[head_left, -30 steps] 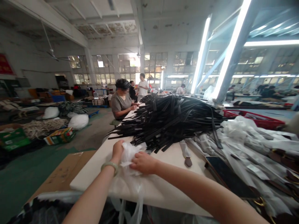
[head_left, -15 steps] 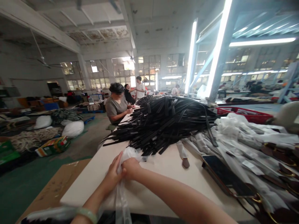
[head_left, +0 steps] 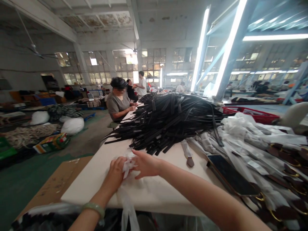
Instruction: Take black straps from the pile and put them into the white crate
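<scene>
My left hand (head_left: 117,170), with a pale green bangle on its wrist, is closed around crumpled translucent plastic wrap (head_left: 129,163). A long tail of the same plastic hangs down past the table's front edge. On the right side of the bundle, my right hand (head_left: 146,164) has its thumb and fingers apart, close against the plastic; whether it touches is hard to make out. Both hands are above the white table (head_left: 96,179), just in front of a big heap of black straps (head_left: 168,122).
Plastic-wrapped straps with brown leather ends (head_left: 190,161) lie on the right, beside a phone (head_left: 232,175). Behind them stands a red crate (head_left: 252,115). A co-worker (head_left: 119,101) sits at the table's far left side. Cardboard (head_left: 55,179) lies at the left.
My right hand has opened and shifted slightly right from the plastic it was gripping. My left hand has curled round the bundle. The camera view has tilted a little downward.
</scene>
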